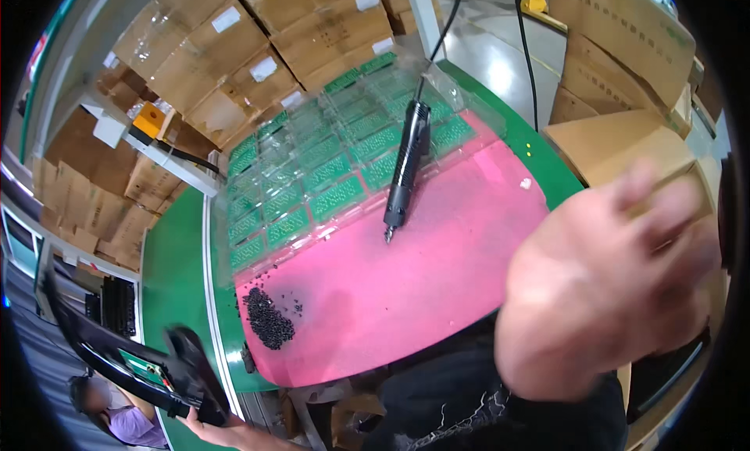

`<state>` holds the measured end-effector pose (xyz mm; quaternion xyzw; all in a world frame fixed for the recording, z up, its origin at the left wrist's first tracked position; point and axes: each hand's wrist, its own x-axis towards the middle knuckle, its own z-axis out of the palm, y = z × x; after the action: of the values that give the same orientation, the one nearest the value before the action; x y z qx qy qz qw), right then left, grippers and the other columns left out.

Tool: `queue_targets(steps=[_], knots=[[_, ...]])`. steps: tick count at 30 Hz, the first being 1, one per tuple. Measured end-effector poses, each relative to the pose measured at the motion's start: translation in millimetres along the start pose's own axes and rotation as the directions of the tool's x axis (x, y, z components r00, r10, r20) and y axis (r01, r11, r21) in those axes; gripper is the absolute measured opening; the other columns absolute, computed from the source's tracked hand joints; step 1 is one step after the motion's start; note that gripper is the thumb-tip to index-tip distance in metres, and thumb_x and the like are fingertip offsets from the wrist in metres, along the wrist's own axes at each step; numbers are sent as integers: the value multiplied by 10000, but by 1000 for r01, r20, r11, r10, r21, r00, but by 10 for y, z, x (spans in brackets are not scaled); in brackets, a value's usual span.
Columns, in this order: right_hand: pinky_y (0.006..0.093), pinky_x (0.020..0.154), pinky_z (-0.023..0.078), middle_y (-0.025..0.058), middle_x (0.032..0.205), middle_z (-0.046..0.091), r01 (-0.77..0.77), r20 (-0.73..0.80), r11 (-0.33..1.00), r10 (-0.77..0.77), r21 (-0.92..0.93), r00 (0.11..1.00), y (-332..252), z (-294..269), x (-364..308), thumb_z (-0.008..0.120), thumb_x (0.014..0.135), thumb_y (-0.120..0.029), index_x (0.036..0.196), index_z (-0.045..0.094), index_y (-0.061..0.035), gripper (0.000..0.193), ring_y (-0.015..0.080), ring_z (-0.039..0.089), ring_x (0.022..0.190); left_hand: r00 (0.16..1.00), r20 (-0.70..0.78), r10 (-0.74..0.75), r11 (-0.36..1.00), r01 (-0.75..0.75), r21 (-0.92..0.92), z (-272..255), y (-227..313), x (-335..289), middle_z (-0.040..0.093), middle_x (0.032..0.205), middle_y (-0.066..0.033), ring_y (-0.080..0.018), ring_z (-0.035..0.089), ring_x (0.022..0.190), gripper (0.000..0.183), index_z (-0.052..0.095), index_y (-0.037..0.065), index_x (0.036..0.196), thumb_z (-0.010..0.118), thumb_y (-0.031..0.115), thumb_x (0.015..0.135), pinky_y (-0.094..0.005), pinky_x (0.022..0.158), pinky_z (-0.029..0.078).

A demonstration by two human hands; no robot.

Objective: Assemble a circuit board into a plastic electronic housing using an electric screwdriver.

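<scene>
At the lower left my left hand point(217, 432) grips the end of a long curved black plastic housing point(199, 377), raised beside the table's left side. A small green circuit board point(141, 365) shows inside it. My right hand point(594, 287) is up at the right, large and smeared by motion; its fingers cannot be made out clearly, and nothing shows in it. Between the hands, a black electric screwdriver point(406, 162) hangs from a cable, its bit pointing down over the pink mat point(367, 310). Small black screws point(269, 322) lie heaped on the mat's left part.
Clear plastic trays hold rows of green circuit boards point(332, 174) across the far half of the green table point(176, 256). Stacked cardboard boxes point(328, 37) stand behind, and an open carton point(625, 142) at the right. A person in purple point(137, 426) is at the far lower left.
</scene>
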<state>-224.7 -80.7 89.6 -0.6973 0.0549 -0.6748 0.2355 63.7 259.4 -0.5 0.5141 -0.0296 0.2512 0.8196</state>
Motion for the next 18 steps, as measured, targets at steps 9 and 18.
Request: queue_targets(steps=[9, 18], knots=[[407, 613, 453, 43, 806, 535, 396, 239, 917, -375, -46, 896, -140, 36, 373, 593, 713, -139, 957, 630, -132, 247, 208, 485, 654, 993, -55, -103, 991, 98, -88, -447, -573, 511, 538, 1252, -259, -409, 609, 1085, 453, 407, -86, 1284, 546, 175, 942, -564, 864, 608], [411, 665, 478, 82, 870, 622, 388, 571, 916, -262, -107, 778, -298, -792, 556, 574, 805, -204, 926, 628, -102, 167, 232, 570, 771, 914, -404, 37, 998, -13, 62, -381, -777, 822, 354, 1408, -327, -430, 504, 1200, 923, 113, -30, 1511, 738, 250, 893, -662, 933, 505]])
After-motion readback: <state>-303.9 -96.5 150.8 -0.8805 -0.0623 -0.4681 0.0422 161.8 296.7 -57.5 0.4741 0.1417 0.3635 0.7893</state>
